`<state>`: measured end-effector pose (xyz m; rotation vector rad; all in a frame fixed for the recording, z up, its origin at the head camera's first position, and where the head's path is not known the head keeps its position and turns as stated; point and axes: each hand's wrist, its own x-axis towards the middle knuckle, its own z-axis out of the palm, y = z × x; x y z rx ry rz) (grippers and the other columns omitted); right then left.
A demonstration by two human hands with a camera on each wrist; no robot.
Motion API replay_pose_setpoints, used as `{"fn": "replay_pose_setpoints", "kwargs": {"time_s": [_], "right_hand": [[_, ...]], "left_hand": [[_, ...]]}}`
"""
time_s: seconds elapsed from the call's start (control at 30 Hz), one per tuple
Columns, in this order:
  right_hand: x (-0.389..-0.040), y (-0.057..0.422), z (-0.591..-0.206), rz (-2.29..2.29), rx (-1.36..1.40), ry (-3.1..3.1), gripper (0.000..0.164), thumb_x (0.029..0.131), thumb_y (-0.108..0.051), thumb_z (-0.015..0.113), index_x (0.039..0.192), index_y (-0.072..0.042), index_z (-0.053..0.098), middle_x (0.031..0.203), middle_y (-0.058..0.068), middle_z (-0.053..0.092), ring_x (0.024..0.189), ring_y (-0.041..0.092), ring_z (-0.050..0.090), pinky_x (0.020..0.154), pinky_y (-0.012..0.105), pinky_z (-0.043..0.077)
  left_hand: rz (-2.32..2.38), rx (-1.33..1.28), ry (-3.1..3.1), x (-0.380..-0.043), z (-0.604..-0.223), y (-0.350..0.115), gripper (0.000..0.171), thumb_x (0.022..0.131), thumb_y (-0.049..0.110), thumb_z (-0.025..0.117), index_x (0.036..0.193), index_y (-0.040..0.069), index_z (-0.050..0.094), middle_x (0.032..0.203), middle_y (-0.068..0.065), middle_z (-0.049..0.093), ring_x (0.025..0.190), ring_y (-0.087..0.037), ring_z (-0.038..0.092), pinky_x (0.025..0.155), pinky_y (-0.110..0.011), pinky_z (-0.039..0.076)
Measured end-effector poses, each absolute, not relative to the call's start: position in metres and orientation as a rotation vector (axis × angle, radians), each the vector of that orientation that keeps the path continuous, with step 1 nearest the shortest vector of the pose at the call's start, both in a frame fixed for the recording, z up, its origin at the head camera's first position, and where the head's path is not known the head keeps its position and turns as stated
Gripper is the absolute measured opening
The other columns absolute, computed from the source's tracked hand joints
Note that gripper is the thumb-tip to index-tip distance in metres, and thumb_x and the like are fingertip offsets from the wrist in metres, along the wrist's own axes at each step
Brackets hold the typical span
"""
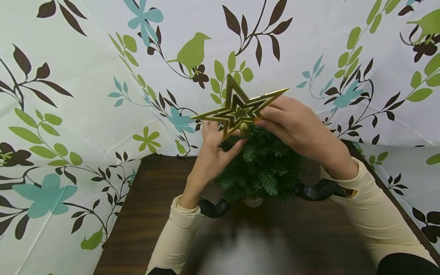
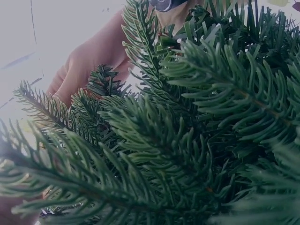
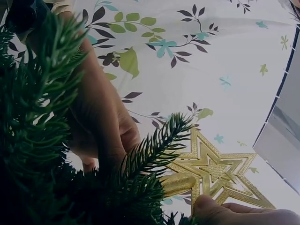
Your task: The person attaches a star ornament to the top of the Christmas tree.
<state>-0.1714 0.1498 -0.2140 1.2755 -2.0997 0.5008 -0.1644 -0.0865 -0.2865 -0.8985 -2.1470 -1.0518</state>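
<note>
A gold star tree topper [image 1: 238,109] with cut-out layers sits over the top of a small green artificial Christmas tree [image 1: 268,168]. My right hand [image 1: 299,128] pinches one of the star's points between thumb and fingers. In the right wrist view the star [image 3: 220,171] shows its gold socket [image 3: 178,184] close to the branch tips. My left hand [image 1: 216,151] is at the tree's top left, its thumb near the socket and its fingers partly behind the star. Needled branches [image 2: 154,136] fill most of the left wrist view.
The tree stands on a dark wooden table [image 1: 161,191]. A white cloth [image 1: 86,114] printed with leaves, birds and flowers hangs behind and beside it. Black wrist camera mounts [image 1: 316,191] jut from both cream sleeves close to the lower branches.
</note>
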Motion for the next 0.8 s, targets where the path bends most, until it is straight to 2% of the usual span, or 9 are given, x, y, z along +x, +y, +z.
{"fn": "replay_pose_setpoints", "kwargs": {"time_s": [0.27,0.53,0.63,0.8], "right_hand": [[-0.1703,0.1476,-0.2145,0.455,1.247,-2.098,0.010,0.092,-0.007,0.076,0.096,-0.007,0.066,0.086,0.008,0.066,0.080,0.027,0.058,0.077,0.047,0.043],[-0.1685,0.1462,-0.2155,0.438,1.225,-2.124,0.008,0.094,-0.010,0.075,0.097,-0.009,0.068,0.091,0.007,0.071,0.082,0.027,0.061,0.079,0.049,0.044],[-0.1685,0.1461,-0.2154,0.426,1.224,-2.126,0.006,0.094,-0.011,0.076,0.098,-0.009,0.070,0.092,0.006,0.073,0.082,0.027,0.062,0.077,0.047,0.043],[-0.1666,0.1475,-0.2167,0.390,1.220,-2.100,0.010,0.092,-0.011,0.077,0.099,-0.008,0.071,0.090,0.007,0.071,0.079,0.027,0.060,0.073,0.044,0.041]], "left_hand": [[-1.118,-0.890,-2.151,-0.1648,-0.2871,-0.0881,0.019,0.094,0.015,0.079,0.112,0.012,0.078,0.137,-0.019,0.057,0.119,-0.037,0.034,0.106,-0.061,0.022],[-1.124,-0.887,-2.150,-0.1644,-0.2874,-0.0901,0.018,0.093,0.014,0.079,0.111,0.013,0.079,0.138,-0.017,0.059,0.118,-0.035,0.034,0.104,-0.058,0.020],[-1.123,-0.883,-2.149,-0.1647,-0.2881,-0.0905,0.018,0.093,0.014,0.079,0.111,0.014,0.079,0.140,-0.017,0.059,0.116,-0.035,0.034,0.103,-0.057,0.020],[-1.102,-0.866,-2.155,-0.1630,-0.2887,-0.0903,0.021,0.092,0.014,0.080,0.114,0.013,0.079,0.142,-0.016,0.061,0.115,-0.036,0.038,0.107,-0.062,0.018]]}}
